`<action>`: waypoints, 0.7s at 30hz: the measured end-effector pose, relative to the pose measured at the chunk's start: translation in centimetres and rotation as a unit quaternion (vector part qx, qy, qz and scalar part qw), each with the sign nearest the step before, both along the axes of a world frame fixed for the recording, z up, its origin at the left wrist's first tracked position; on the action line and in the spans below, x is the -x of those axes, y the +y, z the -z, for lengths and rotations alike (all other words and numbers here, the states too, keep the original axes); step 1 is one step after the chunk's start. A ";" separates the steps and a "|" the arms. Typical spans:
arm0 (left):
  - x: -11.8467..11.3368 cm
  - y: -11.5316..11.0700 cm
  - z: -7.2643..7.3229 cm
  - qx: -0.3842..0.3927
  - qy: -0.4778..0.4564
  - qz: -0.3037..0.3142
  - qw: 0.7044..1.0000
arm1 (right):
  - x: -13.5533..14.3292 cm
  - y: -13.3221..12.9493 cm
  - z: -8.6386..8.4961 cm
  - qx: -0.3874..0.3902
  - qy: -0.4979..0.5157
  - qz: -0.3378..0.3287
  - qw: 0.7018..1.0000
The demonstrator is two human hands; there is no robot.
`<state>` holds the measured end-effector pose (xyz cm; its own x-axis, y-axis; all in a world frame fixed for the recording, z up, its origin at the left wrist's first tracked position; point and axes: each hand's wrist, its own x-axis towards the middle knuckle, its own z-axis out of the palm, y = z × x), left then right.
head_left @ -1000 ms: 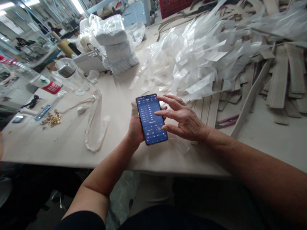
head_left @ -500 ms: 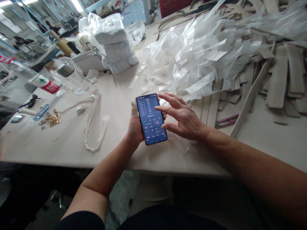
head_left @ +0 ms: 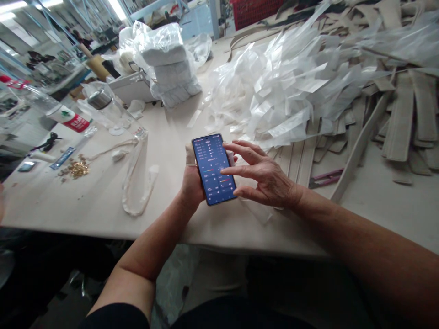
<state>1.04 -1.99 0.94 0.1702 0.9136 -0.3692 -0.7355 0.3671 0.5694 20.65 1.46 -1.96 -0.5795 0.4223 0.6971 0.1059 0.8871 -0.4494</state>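
A phone [head_left: 212, 171] with a lit blue screen is held over the table near its front edge. My left hand [head_left: 192, 185] grips it from below and the left side; most of its fingers are hidden behind the phone. Over the right part of the screen is my right hand [head_left: 262, 176], its fingers apart and holding nothing. One fingertip is at the screen, though contact cannot be made out.
Clear plastic strips [head_left: 284, 87] and beige straps [head_left: 399, 119] pile up at the right. Wrapped white packs [head_left: 168, 64] stand behind. On the left of the table [head_left: 103, 205] lie a labelled bottle [head_left: 68, 116], a glass flask [head_left: 115, 112] and small gold pieces [head_left: 78, 167].
The phone's screen content has shifted upward. My right hand's fingertip has moved lower on the screen. The view has shifted slightly.
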 end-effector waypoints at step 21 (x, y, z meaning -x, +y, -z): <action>0.5 0.4 -0.3 -0.005 0.004 -0.003 1.000 | 0.6 -1.3 -0.9 -0.051 -0.072 -0.076 0.993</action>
